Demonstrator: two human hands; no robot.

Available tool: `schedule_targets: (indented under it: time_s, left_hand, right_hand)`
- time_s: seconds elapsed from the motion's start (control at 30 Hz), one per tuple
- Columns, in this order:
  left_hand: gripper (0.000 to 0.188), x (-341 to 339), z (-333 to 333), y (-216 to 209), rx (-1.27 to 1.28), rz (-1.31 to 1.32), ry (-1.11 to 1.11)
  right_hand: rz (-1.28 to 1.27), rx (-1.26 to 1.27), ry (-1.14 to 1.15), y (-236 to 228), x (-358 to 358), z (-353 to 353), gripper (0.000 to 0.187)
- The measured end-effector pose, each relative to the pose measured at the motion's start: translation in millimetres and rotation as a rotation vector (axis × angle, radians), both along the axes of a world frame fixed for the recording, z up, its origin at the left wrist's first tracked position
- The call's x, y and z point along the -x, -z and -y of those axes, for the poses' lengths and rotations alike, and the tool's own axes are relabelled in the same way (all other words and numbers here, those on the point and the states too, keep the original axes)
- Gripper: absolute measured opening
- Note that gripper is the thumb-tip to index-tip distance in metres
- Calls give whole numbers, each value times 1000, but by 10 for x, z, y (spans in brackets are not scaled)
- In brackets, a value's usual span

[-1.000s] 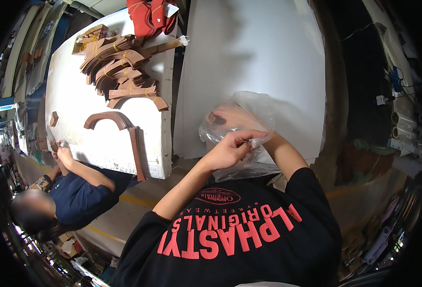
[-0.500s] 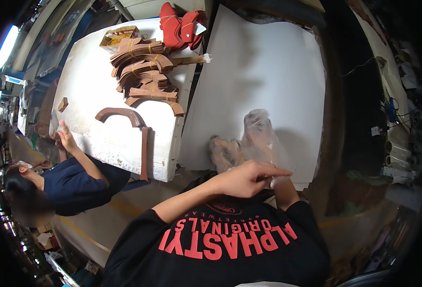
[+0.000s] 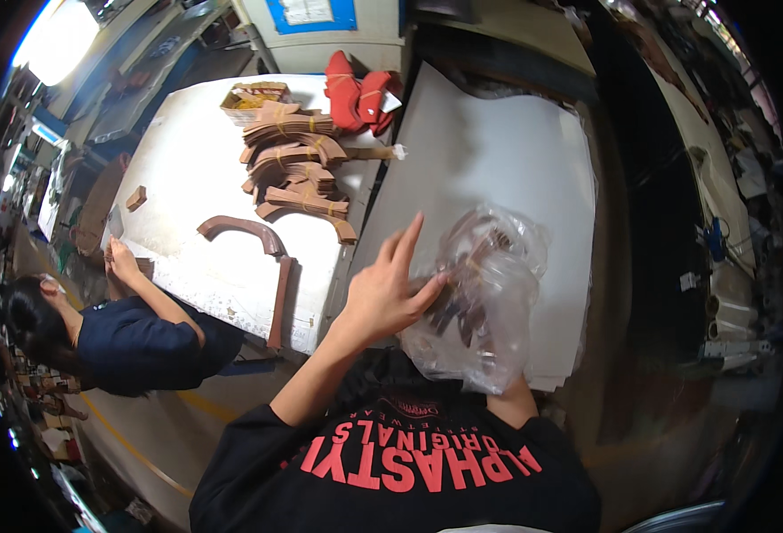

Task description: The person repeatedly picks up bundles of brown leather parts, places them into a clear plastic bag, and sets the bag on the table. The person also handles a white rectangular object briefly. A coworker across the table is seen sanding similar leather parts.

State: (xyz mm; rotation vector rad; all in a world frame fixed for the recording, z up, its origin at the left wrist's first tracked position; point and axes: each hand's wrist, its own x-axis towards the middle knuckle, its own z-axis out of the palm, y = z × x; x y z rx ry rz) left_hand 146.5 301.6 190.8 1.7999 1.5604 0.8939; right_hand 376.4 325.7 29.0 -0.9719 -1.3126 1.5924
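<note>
A crumpled clear plastic bag (image 3: 498, 311) bulges over the near end of the white right-hand table. Brown and dark pieces (image 3: 462, 311) show through its film, too blurred to name. Left of the bag, my left hand (image 3: 387, 289) is open, its fingers spread and pointing away from me. Its thumb reaches to the bag's left side; whether it touches the film I cannot tell. My right forearm (image 3: 513, 404) runs up behind the bag, which hides that hand and its fingers.
Left, a white table (image 3: 178, 178) bears banded stacks of brown strips (image 3: 298, 160), red bundles (image 3: 356, 93), a small box (image 3: 254, 98) and curved brown pieces (image 3: 240, 229). A co-worker (image 3: 143, 342) is at its near left edge. A white sheet (image 3: 507, 160) covers the right table.
My left hand has moved left and away from my right wrist, its fingers spreading. The bag now lies nearer me, over my right hand. The co-worker's raised hand has come down.
</note>
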Motion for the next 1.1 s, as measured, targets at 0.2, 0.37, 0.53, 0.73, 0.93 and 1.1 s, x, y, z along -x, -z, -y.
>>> schedule_targets:
  time_s: [0.2, 0.37, 0.53, 0.73, 0.93, 1.1]
  left_hand:
    - [40, 275, 262, 647, 338, 168, 1]
    - [19, 473, 350, 1176, 250, 722, -292]
    - [16, 723, 465, 778, 106, 801, -466]
    - [19, 650, 596, 475, -103, 826, -616]
    - [19, 751, 730, 354, -350, 761, -803]
    - [17, 956, 1245, 342, -458, 807, -1091]
  right_hand:
    - [-332, -3, -48, -46, 357, 458, 81]
    - [-493, -75, -76, -64, 407, 675, 86]
    - [-508, -190, -90, -353, 106, 675, 91]
    - [-214, 334, -135, -778, -672, 637, 70]
    - [-288, 691, -508, -1020, -940, 549, 59]
    - [-399, 623, -492, -944, -996, 701, 80]
